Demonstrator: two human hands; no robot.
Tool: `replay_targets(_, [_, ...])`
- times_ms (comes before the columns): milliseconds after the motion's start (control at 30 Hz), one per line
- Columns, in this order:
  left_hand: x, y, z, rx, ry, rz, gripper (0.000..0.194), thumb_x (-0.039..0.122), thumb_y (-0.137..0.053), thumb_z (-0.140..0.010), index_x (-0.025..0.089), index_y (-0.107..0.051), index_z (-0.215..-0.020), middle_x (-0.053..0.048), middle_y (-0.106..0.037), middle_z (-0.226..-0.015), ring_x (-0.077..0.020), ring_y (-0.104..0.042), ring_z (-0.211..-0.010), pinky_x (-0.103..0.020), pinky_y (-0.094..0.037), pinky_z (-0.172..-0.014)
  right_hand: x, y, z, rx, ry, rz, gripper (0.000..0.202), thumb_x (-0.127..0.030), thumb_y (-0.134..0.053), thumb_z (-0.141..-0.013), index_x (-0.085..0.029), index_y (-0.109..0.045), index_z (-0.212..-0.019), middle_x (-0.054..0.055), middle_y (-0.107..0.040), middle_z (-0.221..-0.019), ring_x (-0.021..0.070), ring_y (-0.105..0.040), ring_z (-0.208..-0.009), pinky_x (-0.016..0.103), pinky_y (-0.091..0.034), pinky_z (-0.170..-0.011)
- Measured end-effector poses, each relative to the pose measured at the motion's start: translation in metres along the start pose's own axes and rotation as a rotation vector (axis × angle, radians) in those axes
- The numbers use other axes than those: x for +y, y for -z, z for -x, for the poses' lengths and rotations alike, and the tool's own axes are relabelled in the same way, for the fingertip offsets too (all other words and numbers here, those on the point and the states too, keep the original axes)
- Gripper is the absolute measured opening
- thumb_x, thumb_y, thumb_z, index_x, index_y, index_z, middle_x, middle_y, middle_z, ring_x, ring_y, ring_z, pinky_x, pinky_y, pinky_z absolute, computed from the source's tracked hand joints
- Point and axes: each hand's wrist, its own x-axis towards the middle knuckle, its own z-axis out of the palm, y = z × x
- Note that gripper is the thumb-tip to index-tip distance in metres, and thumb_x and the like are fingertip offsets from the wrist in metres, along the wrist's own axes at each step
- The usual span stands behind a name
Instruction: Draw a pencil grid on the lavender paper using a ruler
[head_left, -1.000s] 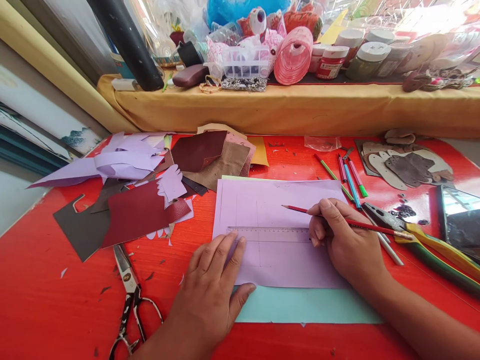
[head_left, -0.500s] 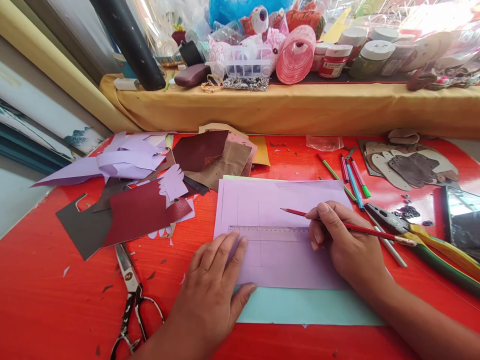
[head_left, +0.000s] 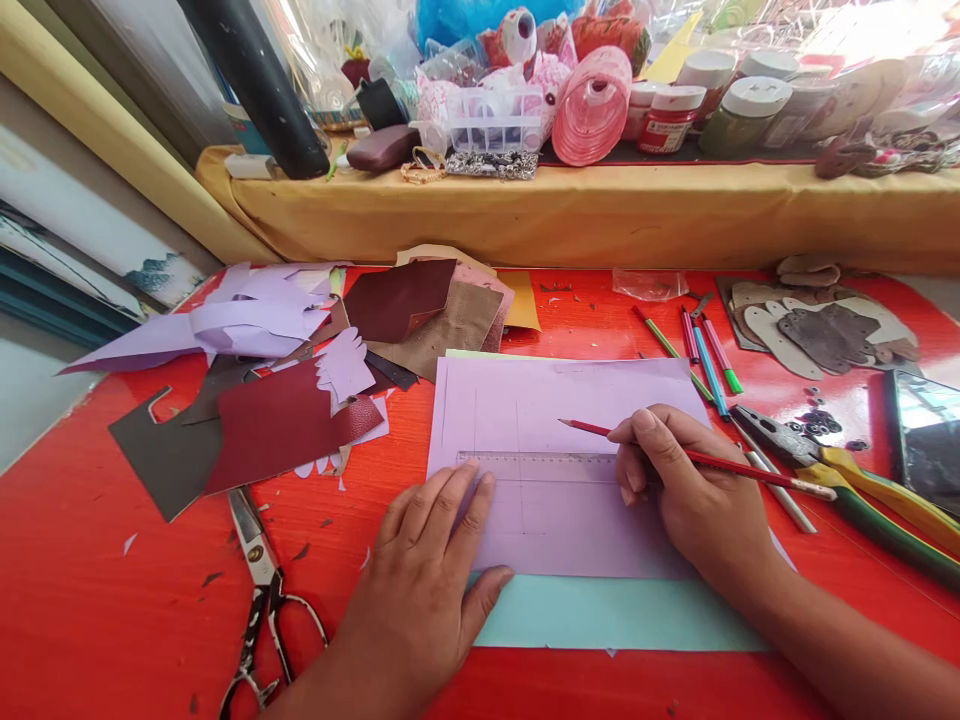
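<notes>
The ruler [head_left: 540, 467] lies flat on the purple sheet [head_left: 592, 545], its long axis running left to right in front of me, across two faint upright lines. It sits between my hands: my left hand [head_left: 431, 560] is at its left end, fingertips resting on it, palm down, fingers a little apart and closed on nothing. My right hand [head_left: 694, 490] covers the other end; I can't tell whether my curled fingers touch it there. That hand is clamped on the pencil [head_left: 739, 468], thumb and fingers pinching the shaft, the point aimed left and just beyond the ruler's far edge. Whether the lead meets the paper, I can't tell.

Under the purple sheet, a teal sheet [head_left: 615, 612] shows along my side. The scissors [head_left: 259, 570] lie left of my left hand; the pliers [head_left: 814, 465] lie just beyond my right, with pens [head_left: 710, 373] past them, all on the red table [head_left: 97, 600].

On the ledge [head_left: 600, 215] behind stands a clear box [head_left: 496, 140], with small things inside I can't make out. To its right are a red jar [head_left: 670, 125], white-lidded, and a larger jar [head_left: 746, 125] holding something dull green.
</notes>
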Motion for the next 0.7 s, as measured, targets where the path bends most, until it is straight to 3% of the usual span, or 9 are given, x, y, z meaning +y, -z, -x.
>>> replay_targets(700, [0.0000, 0.0001, 0.0007, -0.006, -0.007, 0.002, 0.051, 0.036, -0.042, -0.117, 0.007, -0.055, -0.157, -0.018, -0.060, -0.158, -0.0332, -0.049, -0.145, -0.049, -0.032, -0.120, 0.0008, 0.0000, -0.0001, -0.020, 0.013, 0.016, 0.047, -0.062, -0.066, -0.108, -0.022, -0.074, -0.084, -0.003, -0.060, -0.055, 0.0143, -0.057, -0.048, 0.028, -0.045, -0.050])
